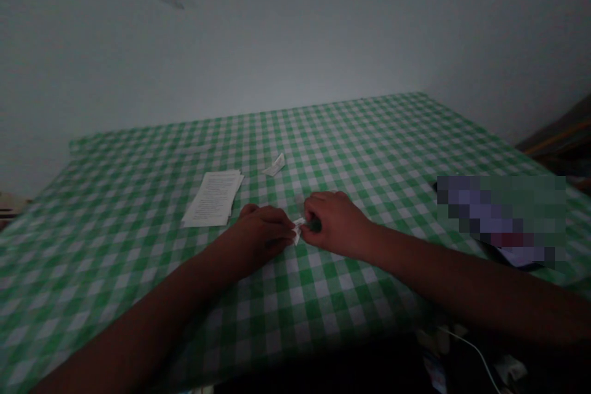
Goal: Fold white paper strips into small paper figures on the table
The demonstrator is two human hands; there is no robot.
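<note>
Between my hands is a small folded piece of white paper point(298, 231), partly hidden by the fingers. My left hand point(265, 233) pinches its left side, the fingertips pressed together. On the other side, my right hand point(335, 221) is curled closed with thumb and finger at the paper's right edge. Both hands rest low over the checked tablecloth. A stack of printed paper sheets point(213, 198) lies just left of my left hand. Beyond the hands sits another small folded paper piece point(275, 165).
A green and white checked tablecloth point(369, 135) covers the table, which meets a pale wall point(300, 31) at the back. On the right lies a flat dark-edged object point(498, 221), blurred by pixelation. A white cable point(478, 354) hangs below the table's front edge.
</note>
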